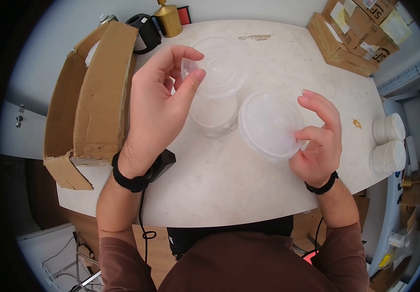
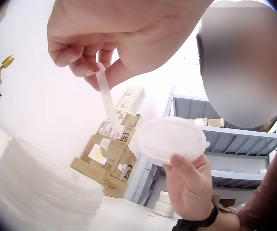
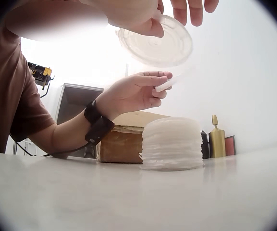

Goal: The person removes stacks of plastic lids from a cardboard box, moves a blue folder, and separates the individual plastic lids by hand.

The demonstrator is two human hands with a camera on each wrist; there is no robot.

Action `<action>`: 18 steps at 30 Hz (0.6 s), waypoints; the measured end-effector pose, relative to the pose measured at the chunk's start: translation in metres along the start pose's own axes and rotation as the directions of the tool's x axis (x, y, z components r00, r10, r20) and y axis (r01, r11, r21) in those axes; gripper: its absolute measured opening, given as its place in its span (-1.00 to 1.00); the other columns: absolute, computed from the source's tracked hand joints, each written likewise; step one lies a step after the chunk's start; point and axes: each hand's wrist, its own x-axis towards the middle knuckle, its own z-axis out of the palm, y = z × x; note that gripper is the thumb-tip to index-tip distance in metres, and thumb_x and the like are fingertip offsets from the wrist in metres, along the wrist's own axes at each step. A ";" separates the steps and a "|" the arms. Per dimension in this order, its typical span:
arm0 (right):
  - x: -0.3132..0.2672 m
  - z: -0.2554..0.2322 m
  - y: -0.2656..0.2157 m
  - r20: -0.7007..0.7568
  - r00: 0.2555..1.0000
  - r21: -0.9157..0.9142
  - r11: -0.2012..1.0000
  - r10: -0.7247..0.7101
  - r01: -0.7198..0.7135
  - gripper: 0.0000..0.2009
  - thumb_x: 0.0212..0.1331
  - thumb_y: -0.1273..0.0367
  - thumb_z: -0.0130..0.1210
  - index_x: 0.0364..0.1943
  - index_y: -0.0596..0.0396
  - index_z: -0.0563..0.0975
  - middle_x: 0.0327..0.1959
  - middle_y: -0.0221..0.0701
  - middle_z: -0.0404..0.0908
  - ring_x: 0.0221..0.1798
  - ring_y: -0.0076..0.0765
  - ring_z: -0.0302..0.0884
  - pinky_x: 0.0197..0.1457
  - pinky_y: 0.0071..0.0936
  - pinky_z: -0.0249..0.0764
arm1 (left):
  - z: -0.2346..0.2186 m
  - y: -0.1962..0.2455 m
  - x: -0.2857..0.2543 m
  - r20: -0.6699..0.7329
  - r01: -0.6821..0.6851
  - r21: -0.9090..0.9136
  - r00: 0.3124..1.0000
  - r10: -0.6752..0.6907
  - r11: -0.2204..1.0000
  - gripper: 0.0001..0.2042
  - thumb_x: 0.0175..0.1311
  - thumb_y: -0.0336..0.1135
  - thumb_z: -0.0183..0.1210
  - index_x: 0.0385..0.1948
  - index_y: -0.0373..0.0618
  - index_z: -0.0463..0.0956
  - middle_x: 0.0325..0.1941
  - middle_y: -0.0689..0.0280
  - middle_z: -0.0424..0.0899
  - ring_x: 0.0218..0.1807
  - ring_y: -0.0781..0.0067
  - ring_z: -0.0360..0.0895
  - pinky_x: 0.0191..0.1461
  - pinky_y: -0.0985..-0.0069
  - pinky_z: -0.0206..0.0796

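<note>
Pinched at its edge between thumb and fingers, a round clear plastic lid (image 1: 222,73) hangs from my left hand (image 1: 159,97); the left wrist view shows this lid (image 2: 108,103) nearly edge-on. My right hand (image 1: 321,134) pinches the rim of a second clear lid (image 1: 271,124), held up to the right of the first. Below the left lid, a stack of lids (image 1: 213,117) stands on the white table (image 1: 210,185), partly covered by that lid in the head view. From the side, the stack (image 3: 172,144) looks cylindrical, with uneven layered edges.
A long open cardboard box (image 1: 100,92) is at the left. Behind it stand a black round object (image 1: 144,34) and a brass-coloured weight-like object (image 1: 168,22). Cardboard cartons (image 1: 353,39) occupy the far right corner. Two white stacks (image 1: 388,143) sit at the right edge, beside shelving.
</note>
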 end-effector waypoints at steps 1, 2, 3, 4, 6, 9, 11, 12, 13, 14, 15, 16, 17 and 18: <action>-0.001 0.000 0.002 -0.010 1.000 0.018 1.000 -0.007 0.008 -0.60 -0.16 0.68 0.39 -0.21 0.05 0.53 0.26 -0.04 0.66 0.28 0.22 0.65 0.27 -0.04 0.53 | -0.001 -0.003 0.002 -0.006 0.077 -0.010 0.997 -0.077 0.997 -0.73 0.42 -0.53 0.29 0.11 -0.16 0.63 -0.44 0.31 0.64 -0.38 0.50 0.52 -0.28 0.44 0.35; 0.000 0.001 0.002 -0.010 1.000 0.019 1.000 -0.007 0.008 -0.60 -0.16 0.68 0.39 -0.21 0.05 0.53 0.26 -0.04 0.66 0.28 0.22 0.65 0.27 -0.04 0.53 | -0.001 -0.002 0.001 -0.006 0.078 -0.009 0.997 -0.078 0.997 -0.73 0.42 -0.53 0.29 0.11 -0.16 0.63 -0.44 0.31 0.64 -0.38 0.50 0.52 -0.28 0.44 0.35; 0.000 0.001 0.001 0.000 1.000 0.012 1.000 0.011 -0.011 -0.61 -0.17 0.69 0.37 -0.23 0.06 0.52 0.24 -0.03 0.66 0.27 0.21 0.65 0.26 -0.05 0.54 | -0.001 -0.002 0.001 0.068 0.143 0.052 0.987 -0.147 0.988 -0.75 0.48 -0.52 0.24 0.14 -0.16 0.60 -0.41 0.34 0.62 -0.35 0.57 0.46 -0.26 0.49 0.31; 0.001 0.002 0.001 0.010 1.000 0.005 1.000 0.029 -0.029 -0.62 -0.18 0.70 0.35 -0.25 0.07 0.50 0.23 -0.02 0.67 0.27 0.21 0.66 0.26 -0.06 0.56 | -0.001 -0.001 0.000 0.138 0.203 0.117 0.966 -0.219 0.972 -0.77 0.55 -0.50 0.18 0.16 -0.16 0.57 -0.37 0.38 0.60 -0.33 0.64 0.39 -0.24 0.54 0.28; 0.001 0.002 0.001 0.024 0.999 0.020 0.999 0.038 -0.039 -0.62 -0.19 0.70 0.35 -0.25 0.07 0.50 0.22 -0.02 0.67 0.26 0.21 0.66 0.26 -0.06 0.56 | 0.003 -0.009 -0.003 0.187 0.190 0.273 0.951 -0.246 0.943 -0.75 0.56 -0.51 0.12 0.19 -0.17 0.55 -0.37 0.21 0.65 -0.33 0.38 0.56 -0.20 0.38 0.41; 0.001 0.003 0.000 0.037 0.998 0.041 0.998 0.051 -0.053 -0.61 -0.21 0.70 0.35 -0.27 0.07 0.50 0.21 -0.03 0.68 0.25 0.20 0.66 0.26 -0.07 0.57 | 0.016 -0.017 -0.012 0.203 0.008 0.531 0.970 -0.137 0.847 -0.70 0.51 -0.51 0.09 0.21 -0.17 0.55 -0.14 -0.05 0.74 -0.03 -0.26 0.70 0.08 0.02 0.54; 0.002 0.004 0.000 0.037 0.998 0.047 0.997 0.055 -0.057 -0.61 -0.21 0.70 0.36 -0.27 0.07 0.50 0.20 -0.03 0.68 0.24 0.19 0.66 0.25 -0.07 0.57 | 0.018 -0.005 -0.010 0.210 0.044 0.583 0.957 -0.203 0.811 -0.70 0.51 -0.51 0.10 0.22 -0.15 0.56 0.00 -0.03 0.73 0.01 -0.23 0.71 0.09 0.05 0.55; 0.002 0.004 0.000 0.038 0.998 0.048 0.997 0.053 -0.054 -0.61 -0.21 0.70 0.36 -0.27 0.07 0.50 0.20 -0.03 0.69 0.23 0.18 0.67 0.25 -0.08 0.58 | 0.018 -0.002 -0.009 0.212 0.077 0.633 0.940 -0.268 0.770 -0.70 0.51 -0.50 0.11 0.22 -0.13 0.57 0.13 -0.02 0.72 0.05 -0.20 0.71 0.10 0.07 0.56; 0.002 0.004 0.000 0.038 0.998 0.048 0.997 0.050 -0.052 -0.61 -0.21 0.70 0.36 -0.28 0.07 0.50 0.19 -0.03 0.69 0.22 0.18 0.68 0.24 -0.08 0.58 | 0.019 -0.006 -0.011 0.213 0.076 0.633 0.940 -0.268 0.771 -0.70 0.51 -0.50 0.11 0.22 -0.13 0.57 0.13 -0.02 0.72 0.05 -0.20 0.71 0.10 0.07 0.56; 0.002 0.004 0.000 0.038 0.998 0.048 0.997 0.050 -0.052 -0.61 -0.21 0.70 0.36 -0.28 0.07 0.50 0.19 -0.03 0.69 0.22 0.18 0.68 0.24 -0.08 0.58 | 0.021 -0.012 -0.013 0.203 0.028 0.639 0.958 -0.204 0.769 -0.68 0.50 -0.50 0.13 0.24 -0.11 0.56 0.25 -0.02 0.66 0.11 -0.18 0.70 0.14 0.08 0.57; 0.002 0.004 0.000 0.036 0.998 0.050 0.998 0.048 -0.049 -0.61 -0.21 0.70 0.36 -0.28 0.07 0.50 0.19 -0.04 0.69 0.21 0.17 0.68 0.24 -0.09 0.57 | 0.022 -0.017 -0.015 0.194 -0.019 0.646 0.971 -0.139 0.763 -0.66 0.49 -0.50 0.14 0.26 -0.09 0.56 0.37 -0.02 0.60 0.18 -0.16 0.68 0.18 0.10 0.57; 0.002 0.004 0.001 0.035 0.998 0.051 0.998 0.045 -0.047 -0.61 -0.21 0.70 0.36 -0.28 0.07 0.50 0.18 -0.04 0.70 0.21 0.17 0.69 0.23 -0.09 0.57 | 0.022 -0.019 -0.016 0.194 -0.020 0.646 0.971 -0.139 0.763 -0.66 0.49 -0.50 0.14 0.26 -0.09 0.56 0.37 -0.02 0.60 0.18 -0.16 0.68 0.18 0.10 0.57; 0.002 0.004 0.000 0.034 0.998 0.051 0.998 0.045 -0.047 -0.61 -0.21 0.70 0.36 -0.28 0.07 0.50 0.18 -0.04 0.70 0.21 0.17 0.69 0.23 -0.09 0.57 | 0.023 -0.020 -0.017 0.204 -0.084 0.614 0.977 -0.055 0.785 -0.62 0.47 -0.48 0.19 0.30 -0.08 0.55 0.40 -0.02 0.58 0.26 -0.15 0.64 0.25 0.09 0.55; 0.002 0.004 0.000 0.036 0.998 0.048 0.998 0.045 -0.047 -0.61 -0.22 0.70 0.36 -0.27 0.07 0.50 0.18 -0.05 0.70 0.20 0.17 0.69 0.23 -0.09 0.57 | 0.023 -0.021 -0.017 0.211 -0.149 0.582 0.977 0.029 0.799 -0.57 0.45 -0.46 0.23 0.34 -0.07 0.53 0.44 -0.02 0.55 0.35 -0.14 0.59 0.32 0.09 0.53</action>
